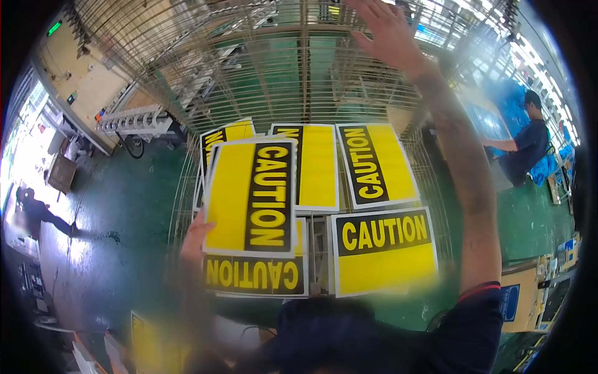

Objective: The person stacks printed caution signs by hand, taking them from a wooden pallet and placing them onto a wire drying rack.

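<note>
Left hand [198, 235] gripping a yellow-and-black CAUTION sign [249, 198] — right hand [389, 34] spread wide at the wire rack [305, 68], more CAUTION signs [385, 249] beneath.

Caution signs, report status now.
Left hand on edge of top caution sign. Right hand open, raised by wire rack. Top sign overlaps neighbouring signs; nothing seen over it but fingertips.

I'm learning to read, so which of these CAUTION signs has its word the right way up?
The near right sign: its word reads upright. The near left sign is upside down, and the other signs read sideways.
</note>
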A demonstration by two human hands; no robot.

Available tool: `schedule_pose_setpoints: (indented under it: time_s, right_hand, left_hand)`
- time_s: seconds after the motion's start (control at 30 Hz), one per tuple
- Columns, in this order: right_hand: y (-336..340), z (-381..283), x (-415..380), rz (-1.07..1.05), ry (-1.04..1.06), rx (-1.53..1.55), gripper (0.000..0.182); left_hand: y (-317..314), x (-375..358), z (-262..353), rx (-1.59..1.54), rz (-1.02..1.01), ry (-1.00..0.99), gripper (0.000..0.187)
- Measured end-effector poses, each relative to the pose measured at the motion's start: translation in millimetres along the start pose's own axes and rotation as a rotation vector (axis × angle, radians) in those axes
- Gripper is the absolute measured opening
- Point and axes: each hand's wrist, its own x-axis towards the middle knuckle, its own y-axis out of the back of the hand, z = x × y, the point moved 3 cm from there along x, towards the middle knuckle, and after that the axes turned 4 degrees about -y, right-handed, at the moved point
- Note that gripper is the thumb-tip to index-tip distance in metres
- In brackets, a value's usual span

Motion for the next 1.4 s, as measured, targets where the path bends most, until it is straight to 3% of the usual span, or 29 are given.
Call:
schedule_pose_setpoints:
  time_s: [0.07, 0.17, 0.27, 0.3, 0.4, 0.43, 0.53, 0.63, 0.73, 0.8, 0.87, 1.0, 1.07, 1.13, 1.23, 1.33, 1.4]
  right_hand:
    - [-4, 3, -3, 0.002, 0.026, -0.018, 0.072]
    - [-6, 5, -3, 0.014, 0.053, -0.038, 0.073]
    - [0, 6, -4, -0.006, 0.045, -0.036, 0.073]
    - [0, 7, -3, -0.022, 0.038, -0.042, 0.073]
    - [-2, 7, -1, -0.039, 0.036, -0.042, 0.072]
    - [-2, 9, 0, -0.027, 0.044, -0.028, 0.072]
    - [-5, 12, -3, -0.023, 0.042, -0.016, 0.073]
    - [-1, 15, 0, -0.051, 0.048, -0.010, 0.073]
    - [-14, 18, -2, -0.019, 0.055, 0.020, 0.075]
    - [-20, 22, -4, 0.005, 0.058, 0.041, 0.077]
    - [-20, 23, -4, 0.003, 0.065, 0.080, 0.078]
    - [-22, 27, -6, 0.093, 0.117, 0.041, 0.078]
    - [-18, 28, -8, 0.091, 0.140, 0.082, 0.075]
    - [-24, 33, -7, 0.105, 0.165, 0.050, 0.072]
    - [-23, 38, -3, 0.139, 0.199, 0.058, 0.069]
    - [-31, 40, -2, 0.158, 0.216, 0.083, 0.067]
    - [-31, 41, -1, 0.170, 0.226, 0.107, 0.066]
  left_hand:
    - [-42, 25, -12, 0.011, -0.067, 0.021, 0.065]
    - [-39, 87, -64, 0.246, 0.019, 0.089, 0.062]
    - [-39, 132, -98, 0.890, 0.181, -0.145, 0.046]
    - [-43, 139, -99, 1.019, 0.240, -0.134, 0.041]
    - [-43, 146, -103, 0.821, 0.201, 0.040, 0.042]
    - [-45, 143, -104, 0.645, 0.235, 0.004, 0.044]
    - [-49, 131, -88, 0.352, 0.087, 0.109, 0.045]
    - [-21, 100, -58, 0.460, 0.036, 0.059, 0.044]
    - [-59, 45, -8, 0.148, 0.052, 0.140, 0.052]
    - [-18, 27, -19, 0.458, -0.018, 0.029, 0.054]
    - [-16, 17, -32, 0.589, -0.027, -0.013, 0.056]
    - [-133, 8, -76, 0.501, 0.105, -0.006, 0.058]
    - [-192, 17, -91, 0.653, 0.006, -0.128, 0.058]
    - [-247, 41, -110, 0.655, -0.082, -0.131, 0.055]
    - [-305, 87, -166, 0.109, 0.062, 0.187, 0.048]
    - [-325, 126, -206, 0.304, 0.221, 0.120, 0.041]
    - [-340, 131, -212, 0.671, 0.293, 0.029, 0.045]
